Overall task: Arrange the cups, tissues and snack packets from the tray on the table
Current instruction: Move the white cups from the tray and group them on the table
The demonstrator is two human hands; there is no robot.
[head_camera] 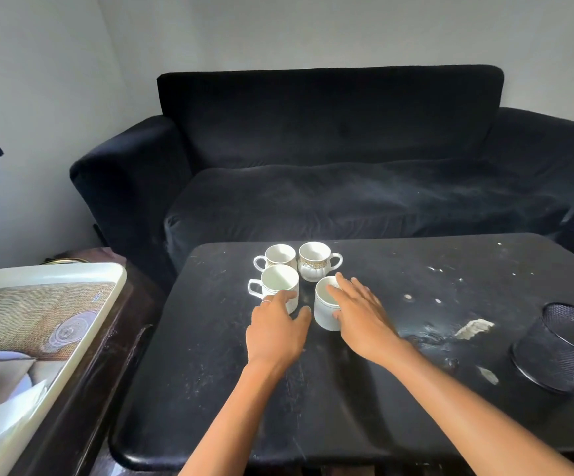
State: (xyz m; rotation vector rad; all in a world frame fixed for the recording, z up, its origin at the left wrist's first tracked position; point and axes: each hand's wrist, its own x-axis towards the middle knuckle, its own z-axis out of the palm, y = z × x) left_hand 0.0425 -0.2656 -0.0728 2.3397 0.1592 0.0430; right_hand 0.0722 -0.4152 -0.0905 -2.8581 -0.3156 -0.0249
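Observation:
Several white cups stand in a tight cluster on the black table point(210, 372). The two far ones are a plain cup point(278, 256) and a gold-patterned cup point(314, 261). My left hand point(277, 329) rests against the near-left cup point(277, 283), its fingertips touching the cup's side. My right hand point(361, 312) lies over the near-right cup point(325, 309), fingers straight across its rim and thumb at its side. The white tray point(83, 269) sits at the left on a dark side table. No tissues or snack packets are visible.
A black mesh holder point(560, 352) lies tilted at the table's right edge. Pale scuffs and a scrap point(472, 328) mark the tabletop. A black sofa point(330, 166) stands behind the table. The tray bears a printed picture.

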